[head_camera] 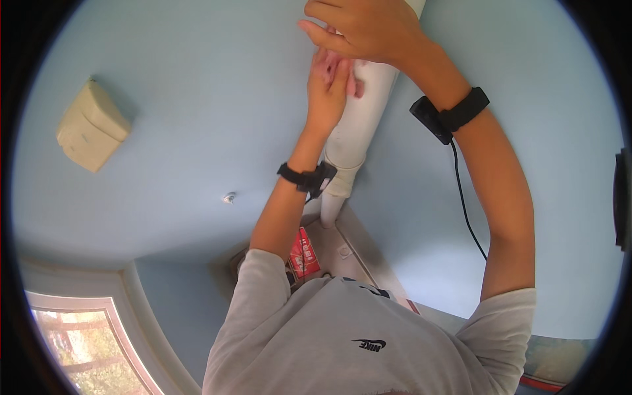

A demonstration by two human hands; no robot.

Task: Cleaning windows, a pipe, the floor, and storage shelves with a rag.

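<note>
A white plastic pipe (pixel 355 131) runs up the wall corner in front of me. My left hand (pixel 328 96) grips a crumpled pink cloth (pixel 353 85) at the pipe's left side. Part of that cloth hangs against the pipe's surface. Above it, my right hand (pixel 375 29) reaches across the front of the pipe, with thumb and fingers pointing left. A bit of pink shows between those fingers, but whether they grip the cloth is hidden. Both wrists carry a black strap with a small device.
Lower down, the pipe has a collar joint (pixel 340 180). A cream wall-mounted box (pixel 94 126) and a small metal wall fitting (pixel 229 198) are on the left. Beneath my arms lies a red box (pixel 304 254) bearing writing. A window (pixel 89 340) is at lower left.
</note>
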